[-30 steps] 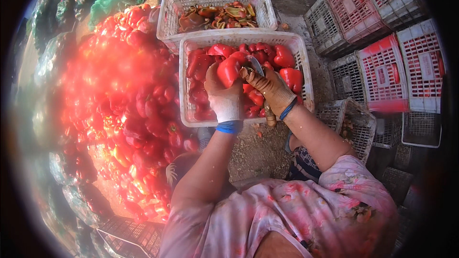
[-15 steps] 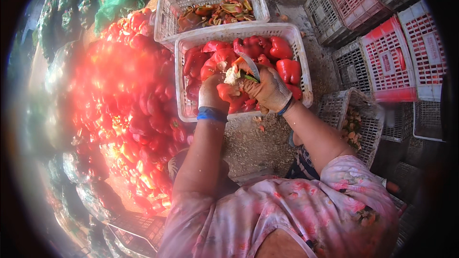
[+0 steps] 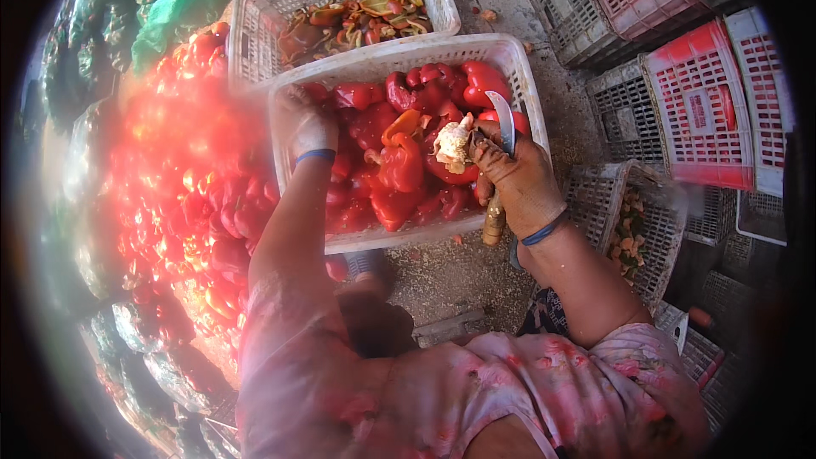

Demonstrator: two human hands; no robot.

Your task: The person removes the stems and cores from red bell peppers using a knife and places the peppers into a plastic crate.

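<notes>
My right hand [image 3: 518,183], in a soiled knit glove, is closed round a short curved knife [image 3: 504,123], its blade up and its wooden handle [image 3: 493,226] jutting out below. A pale, seedy pepper core [image 3: 453,144] is pinched in the same hand, above the crate's right half. My gloved left hand [image 3: 311,129] is at the left rim of the white plastic crate [image 3: 399,246]; its fingers are blurred, and whether they hold anything cannot be made out. Red bell peppers [image 3: 374,123] fill the crate, and an opened one [image 3: 401,163] lies in its middle.
Behind stands another white crate [image 3: 255,21] with pepper scraps [image 3: 361,17]. A big heap of red peppers [image 3: 187,170] lies left in glare, near a green net [image 3: 183,0]. Stacked crates [image 3: 697,110] rise on the right, and a tilted crate [image 3: 671,242] holds cores and trimmings.
My hands have parted: the left went from mid-crate to the left rim, the right moved rightward with knife and core. An opened pepper now lies in the crate. The view has shifted.
</notes>
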